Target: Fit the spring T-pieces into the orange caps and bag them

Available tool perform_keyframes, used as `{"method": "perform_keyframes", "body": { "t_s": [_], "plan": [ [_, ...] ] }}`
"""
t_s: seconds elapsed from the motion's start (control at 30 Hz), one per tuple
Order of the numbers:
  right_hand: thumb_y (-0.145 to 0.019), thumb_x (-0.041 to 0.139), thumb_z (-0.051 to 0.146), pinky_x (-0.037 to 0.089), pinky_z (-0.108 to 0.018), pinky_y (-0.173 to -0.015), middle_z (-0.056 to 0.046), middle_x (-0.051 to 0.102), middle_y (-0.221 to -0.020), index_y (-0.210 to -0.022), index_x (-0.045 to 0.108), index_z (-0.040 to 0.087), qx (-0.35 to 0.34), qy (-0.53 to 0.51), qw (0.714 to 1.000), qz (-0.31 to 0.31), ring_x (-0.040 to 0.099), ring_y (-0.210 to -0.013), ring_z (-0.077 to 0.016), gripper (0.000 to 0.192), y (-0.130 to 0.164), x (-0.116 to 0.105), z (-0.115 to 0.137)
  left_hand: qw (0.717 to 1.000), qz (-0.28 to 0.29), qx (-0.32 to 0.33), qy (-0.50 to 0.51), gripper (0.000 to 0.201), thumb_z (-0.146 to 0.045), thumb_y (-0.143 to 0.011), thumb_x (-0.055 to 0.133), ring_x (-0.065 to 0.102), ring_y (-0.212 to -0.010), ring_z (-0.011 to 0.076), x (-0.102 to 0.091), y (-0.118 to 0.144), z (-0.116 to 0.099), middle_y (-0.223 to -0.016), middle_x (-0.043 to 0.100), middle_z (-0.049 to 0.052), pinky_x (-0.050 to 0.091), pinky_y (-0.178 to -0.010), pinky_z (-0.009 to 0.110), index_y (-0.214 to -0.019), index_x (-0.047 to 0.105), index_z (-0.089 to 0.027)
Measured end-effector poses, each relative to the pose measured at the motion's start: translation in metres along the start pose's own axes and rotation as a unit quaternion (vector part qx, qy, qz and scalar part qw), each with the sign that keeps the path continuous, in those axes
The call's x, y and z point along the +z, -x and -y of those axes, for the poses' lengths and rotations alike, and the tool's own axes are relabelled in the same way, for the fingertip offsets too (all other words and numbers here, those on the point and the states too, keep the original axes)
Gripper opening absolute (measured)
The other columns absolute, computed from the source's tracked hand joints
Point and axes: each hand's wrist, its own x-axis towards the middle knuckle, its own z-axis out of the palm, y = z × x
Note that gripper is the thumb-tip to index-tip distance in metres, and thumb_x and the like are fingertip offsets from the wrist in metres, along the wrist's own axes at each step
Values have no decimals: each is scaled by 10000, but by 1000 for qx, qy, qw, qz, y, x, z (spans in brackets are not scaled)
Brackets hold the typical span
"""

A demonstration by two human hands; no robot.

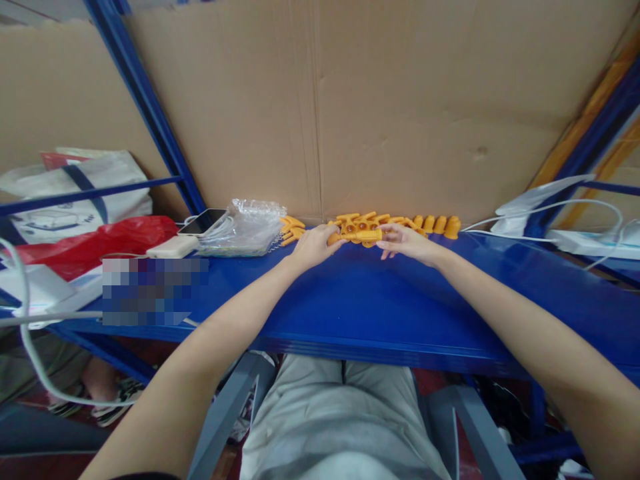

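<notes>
Both my arms reach forward over a blue metal shelf (380, 313). My left hand (314, 245) and my right hand (406, 241) grip the two ends of an orange plastic strip of joined parts (361, 233), held just above the shelf near the cardboard back wall. More orange plastic pieces (436, 224) lie in a row behind my right hand. Another small cluster of orange parts (291, 229) lies left of my left hand.
A clear plastic bag (249, 227), a phone (203, 221) and a white power bank (173, 247) with cables lie at the left. A red bag (95, 243) and a white bag (75, 193) sit further left. White cables and a white power strip (590, 241) are at the right. Cardboard (400, 100) backs the shelf.
</notes>
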Motion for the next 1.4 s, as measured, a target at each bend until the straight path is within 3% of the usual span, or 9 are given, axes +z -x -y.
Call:
{"method": "perform_keyframes", "body": {
  "t_s": [0.23, 0.43, 0.53, 0.63, 0.7, 0.9, 1.13, 1.27, 1.4],
  "plan": [
    [-834, 794, 419, 516, -242, -563, -65, 776, -840, -928, 625, 172, -8, 3, 1000, -13, 667, -553, -113, 314, 2, 1, 6, 1000, 1, 6, -8, 267, -388, -955, 618, 714, -955, 234, -3, 2, -3, -1015, 757, 102, 547, -816, 319, -1099, 695, -176],
    [-955, 598, 580, 444, -232, -441, -107, 731, -653, -717, 585, 163, 33, -5, 999, -31, 600, -419, -113, 479, 4, 8, 14, 1000, -3, 7, 2, 239, -355, -936, 635, 717, -947, 235, -4, 2, -8, -1030, 756, 106, 551, -812, 329, -1071, 703, -170],
    [-973, 578, 555, 428, -227, -409, -117, 751, -713, -768, 611, 158, 47, 8, 998, -33, 602, -414, -113, 449, 3, 8, 14, 1000, -6, 2, 10, 228, -359, -931, 638, 715, -926, 233, -4, 1, -8, -996, 756, 97, 547, -809, 331, -1052, 706, -178],
    [-895, 734, 426, 484, -223, -466, -94, 783, -909, -983, 656, 169, 19, 9, 999, -27, 669, -517, -120, 283, 3, 6, 11, 1000, -7, -4, 15, 228, -372, -930, 644, 714, -913, 231, -4, 1, -6, -972, 756, 93, 542, -803, 327, -1035, 707, -180],
    [-795, 834, 347, 520, -231, -524, -60, 778, -948, -1088, 643, 188, -13, 4, 999, -29, 692, -573, -124, 385, 2, 4, 8, 1000, -12, -4, 15, 233, -382, -926, 650, 711, -912, 223, -3, 1, -5, -979, 756, 91, 542, -803, 317, -1036, 705, -183],
    [-695, 864, 507, 545, -276, -581, -43, 758, -786, -904, 652, 174, -66, -1, 998, -16, 662, -542, -126, 447, 3, 4, 7, 1000, -20, 6, 9, 224, -365, -923, 659, 706, -914, 218, -2, 3, -6, -1014, 756, 99, 541, -790, 307, -1037, 699, -177],
    [-806, 722, 653, 445, -249, -401, -82, 672, -559, -639, 621, 154, -20, -24, 999, -35, 539, -381, -109, 535, 8, 13, 18, 999, -32, 13, 10, 217, -352, -913, 672, 708, -925, 219, -8, 4, -11, -1007, 752, 100, 541, -799, 309, -1036, 699, -175],
    [-857, 673, 642, 399, -230, -360, -85, 683, -578, -691, 649, 144, 9, -12, 999, -28, 533, -369, -97, 525, 6, 11, 17, 999, -24, 11, 20, 216, -364, -921, 658, 709, -908, 220, -9, 3, -11, -987, 750, 96, 543, -795, 317, -1025, 697, -179],
    [-718, 847, 523, 486, -221, -464, -24, 751, -757, -933, 665, 179, -56, 3, 998, -22, 633, -492, -105, 445, 2, 5, 11, 1000, -13, 7, 23, 220, -379, -924, 649, 709, -870, 218, -6, 1, -8, -933, 750, 86, 534, -765, 308, -1002, 698, -179]
  ]
}}
